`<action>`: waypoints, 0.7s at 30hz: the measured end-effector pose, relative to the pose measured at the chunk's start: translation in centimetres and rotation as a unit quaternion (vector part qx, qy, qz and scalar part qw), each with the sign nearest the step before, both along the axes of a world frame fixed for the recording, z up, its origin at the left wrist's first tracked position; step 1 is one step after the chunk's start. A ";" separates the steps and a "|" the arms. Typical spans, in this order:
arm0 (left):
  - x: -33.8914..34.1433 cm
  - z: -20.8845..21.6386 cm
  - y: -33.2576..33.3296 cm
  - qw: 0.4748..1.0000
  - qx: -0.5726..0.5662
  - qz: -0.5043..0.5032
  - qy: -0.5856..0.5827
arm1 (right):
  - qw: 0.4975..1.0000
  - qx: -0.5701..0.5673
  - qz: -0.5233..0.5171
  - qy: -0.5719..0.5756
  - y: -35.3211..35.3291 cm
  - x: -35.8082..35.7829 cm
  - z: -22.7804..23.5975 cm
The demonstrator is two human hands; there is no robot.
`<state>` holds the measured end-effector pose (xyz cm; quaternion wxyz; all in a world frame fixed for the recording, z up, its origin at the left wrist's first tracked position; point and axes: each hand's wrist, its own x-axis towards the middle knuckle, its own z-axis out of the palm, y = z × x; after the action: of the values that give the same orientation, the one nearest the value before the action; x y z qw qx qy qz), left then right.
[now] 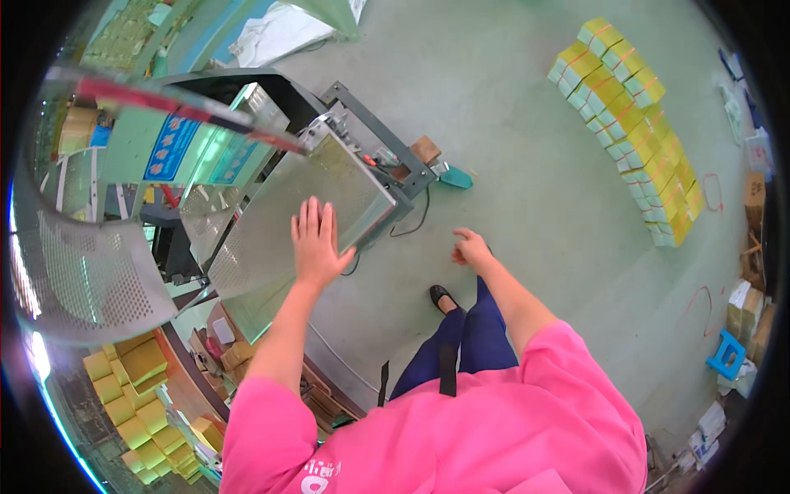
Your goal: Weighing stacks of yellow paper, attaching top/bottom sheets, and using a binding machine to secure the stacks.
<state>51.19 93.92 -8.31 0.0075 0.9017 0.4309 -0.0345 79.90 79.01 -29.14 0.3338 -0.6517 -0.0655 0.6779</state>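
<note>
My left hand [317, 251] is spread flat, palm down, over the grey metal tray [362, 193] of a machine, with the fingers pointing away from me. No thing shows under it, though the palm side is hidden. Out to the right, my right hand [471, 249] hangs in the air above the floor, its fingers loosely bent and apart, and I see nothing in it. A yellowish sheet [333, 165] seems to lie at the tray's far end. Beside the tray, a perforated metal panel [90, 276] curves off to the left.
Stacks of yellow-topped paper bundles [634, 132] stand on the floor at the right. Yellow blocks [136, 399] are piled lower left. A dark metal frame [378, 128] edges the machine, a cable [424, 214] beside it. A blue stool [726, 356] is far right.
</note>
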 end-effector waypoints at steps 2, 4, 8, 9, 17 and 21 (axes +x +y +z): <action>0.9 -1.0 1.5 0.999 0.020 -0.010 -0.032 | 0.998 0.052 -0.006 0.028 6.9 0.2 -2.5; 0.7 -0.8 1.0 0.999 -0.002 -0.024 -0.035 | 0.996 0.073 -0.010 0.048 11.4 -0.6 -4.5; 0.8 -0.8 1.7 0.999 -0.036 -0.006 -0.038 | 0.997 0.051 0.026 0.050 22.3 -1.6 -7.0; 0.7 -0.8 1.8 0.999 -0.033 -0.008 -0.032 | 0.996 0.065 0.038 0.042 24.4 -1.8 -7.6; 0.3 -1.3 2.3 0.998 -0.037 0.019 -0.039 | 0.994 0.040 0.102 0.021 29.2 -3.5 -9.6; 0.6 -1.2 2.5 0.998 -0.033 0.019 -0.045 | 0.999 0.018 0.047 -0.011 29.7 -5.0 -9.3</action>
<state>51.76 96.39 -9.46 0.0573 0.8931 0.4462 -0.0083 74.87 108.66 -38.44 0.3123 -0.6494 -0.1118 0.6842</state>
